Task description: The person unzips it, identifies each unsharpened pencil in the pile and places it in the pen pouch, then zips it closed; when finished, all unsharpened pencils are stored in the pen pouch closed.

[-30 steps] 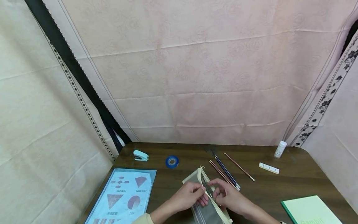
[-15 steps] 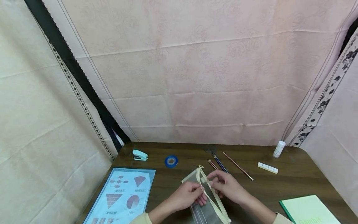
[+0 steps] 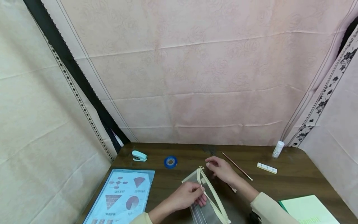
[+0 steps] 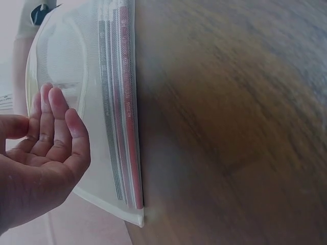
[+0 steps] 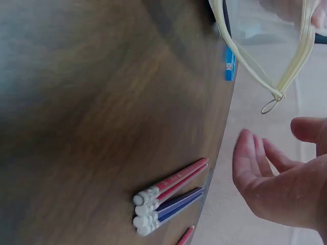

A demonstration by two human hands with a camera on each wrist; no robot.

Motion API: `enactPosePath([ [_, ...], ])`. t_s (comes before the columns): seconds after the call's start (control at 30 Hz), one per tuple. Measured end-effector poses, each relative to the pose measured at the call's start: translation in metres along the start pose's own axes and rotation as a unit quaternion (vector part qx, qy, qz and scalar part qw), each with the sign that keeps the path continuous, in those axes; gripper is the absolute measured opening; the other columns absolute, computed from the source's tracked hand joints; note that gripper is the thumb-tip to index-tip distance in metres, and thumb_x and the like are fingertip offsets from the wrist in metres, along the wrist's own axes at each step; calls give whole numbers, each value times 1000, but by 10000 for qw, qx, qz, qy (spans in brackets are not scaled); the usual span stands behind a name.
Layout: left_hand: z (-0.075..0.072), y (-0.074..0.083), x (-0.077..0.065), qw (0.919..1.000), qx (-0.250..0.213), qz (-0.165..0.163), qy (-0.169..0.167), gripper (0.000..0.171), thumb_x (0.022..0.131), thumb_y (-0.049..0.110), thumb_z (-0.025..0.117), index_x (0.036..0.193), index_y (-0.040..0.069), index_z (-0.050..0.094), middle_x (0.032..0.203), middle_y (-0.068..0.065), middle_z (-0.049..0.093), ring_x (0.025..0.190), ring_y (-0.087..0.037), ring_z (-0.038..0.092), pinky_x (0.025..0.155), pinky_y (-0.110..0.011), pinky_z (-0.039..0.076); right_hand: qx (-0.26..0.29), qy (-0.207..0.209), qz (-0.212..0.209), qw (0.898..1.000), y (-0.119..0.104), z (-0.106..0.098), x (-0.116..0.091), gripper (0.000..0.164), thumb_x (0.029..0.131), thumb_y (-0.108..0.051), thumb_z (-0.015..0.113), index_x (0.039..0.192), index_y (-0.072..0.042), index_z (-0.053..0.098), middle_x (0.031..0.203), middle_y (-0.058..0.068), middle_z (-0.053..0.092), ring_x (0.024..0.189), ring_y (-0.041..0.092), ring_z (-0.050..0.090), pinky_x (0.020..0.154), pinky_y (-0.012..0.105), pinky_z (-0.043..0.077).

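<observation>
A see-through mesh zipper pouch (image 3: 211,211) with cream edging lies tilted at the desk's front, its zipper mouth parted. My left hand (image 3: 188,196) pinches the near side of that mouth between thumb and forefinger. Red and dark pencils (image 4: 125,102) show through the mesh in the left wrist view. Beyond the pouch, my right hand (image 3: 222,171) hovers by a small group of pencils, thumb and fingers apart. In the right wrist view these are red pencils (image 5: 176,178) and blue pencils (image 5: 176,206) with white erasers, and nothing is in that hand (image 5: 281,189). From the head, the hand mostly hides them.
One more pencil (image 3: 237,166) lies further right. At the back are a mint stapler (image 3: 139,156), blue tape (image 3: 170,161), a white strip (image 3: 267,168) and a white bottle (image 3: 278,149). A blue printed folder (image 3: 123,189) is left, a green notebook (image 3: 310,208) right.
My right hand has left the pouch's mouth and moved forward over the pencils. The pouch mouth looks wider. My left hand keeps its place.
</observation>
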State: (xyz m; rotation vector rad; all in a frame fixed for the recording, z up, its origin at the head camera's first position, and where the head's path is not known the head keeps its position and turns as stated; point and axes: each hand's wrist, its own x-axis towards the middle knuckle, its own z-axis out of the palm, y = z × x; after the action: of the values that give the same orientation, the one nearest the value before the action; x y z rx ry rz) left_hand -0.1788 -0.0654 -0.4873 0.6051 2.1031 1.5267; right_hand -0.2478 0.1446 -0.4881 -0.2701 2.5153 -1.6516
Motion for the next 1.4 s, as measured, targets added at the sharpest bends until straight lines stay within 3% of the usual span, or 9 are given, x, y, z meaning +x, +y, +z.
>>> enactPosePath([
  [0.1, 0, 0, 1, 10000, 8, -12, 8, 39, 100, 35, 49, 85, 7, 71, 77, -7, 74, 69, -17, 71, 66, -36, 59, 651, -450, 241, 9966, 2, 0, 7, 28, 100, -18, 49, 123, -4, 57, 110, 21, 65, 95, 30, 66, 74, 41, 58],
  [0.2, 2, -1, 1, 10000, 19, 7, -32, 38, 101, 33, 48, 85, 7, 71, 77, -6, 74, 69, -17, 71, 66, -34, 58, 1115, -800, 463, 9895, 4, 0, 11, 32, 102, -17, 44, 124, 3, 54, 109, 22, 65, 93, 29, 67, 75, 40, 58],
  [0.4, 0, -2, 1, 9999, 68, 105, -65, 37, 101, 30, 47, 85, 7, 71, 77, -7, 74, 69, -17, 71, 65, -34, 58, 1252, -1006, 539, 9855, 6, 3, 18, 33, 100, -19, 48, 119, 6, 59, 97, 11, 70, 84, 21, 68, 75, 34, 59],
  [0.67, 3, -1, 3, 9998, 63, 110, -120, 37, 101, 29, 48, 85, 6, 71, 77, -7, 74, 69, -19, 71, 66, -35, 59, 1339, -989, 436, 9851, 8, 2, 23, 26, 95, -15, 57, 111, 5, 63, 86, 7, 69, 75, 14, 64, 68, 28, 57],
  [0.83, 1, 0, 3, 9975, 678, 192, 6, 37, 101, 31, 49, 81, 9, 71, 72, -2, 73, 64, -13, 70, 62, -27, 57, 1253, -950, 211, 9873, 5, 1, 24, 26, 92, -16, 64, 108, 4, 61, 88, 15, 70, 74, 16, 66, 72, 36, 59],
  [1.1, -11, -1, 11, 9906, 1258, 477, -250, 31, 99, 30, 52, 82, 13, 71, 75, 2, 73, 67, -11, 70, 62, -21, 55, 998, -639, -79, 9929, 5, 1, 21, 21, 92, -16, 65, 104, 0, 62, 88, 18, 71, 75, 21, 69, 70, 40, 59],
  [1.23, -24, -5, 20, 9890, 1283, 735, 87, 27, 98, 26, 53, 83, 12, 69, 75, 0, 71, 68, -11, 70, 63, -23, 57, 986, -594, -154, 9932, 2, 2, 19, 19, 92, -16, 64, 103, -1, 62, 88, 19, 71, 77, 28, 71, 69, 43, 60],
  [1.4, -46, -13, 34, 9852, 1166, 795, 968, 29, 99, 35, 52, 82, 16, 66, 74, 0, 68, 68, -11, 66, 63, -28, 58, 1022, -540, -188, 9931, -1, 2, 17, 18, 92, -15, 64, 104, -1, 61, 91, 20, 70, 80, 33, 71, 68, 47, 60],
])
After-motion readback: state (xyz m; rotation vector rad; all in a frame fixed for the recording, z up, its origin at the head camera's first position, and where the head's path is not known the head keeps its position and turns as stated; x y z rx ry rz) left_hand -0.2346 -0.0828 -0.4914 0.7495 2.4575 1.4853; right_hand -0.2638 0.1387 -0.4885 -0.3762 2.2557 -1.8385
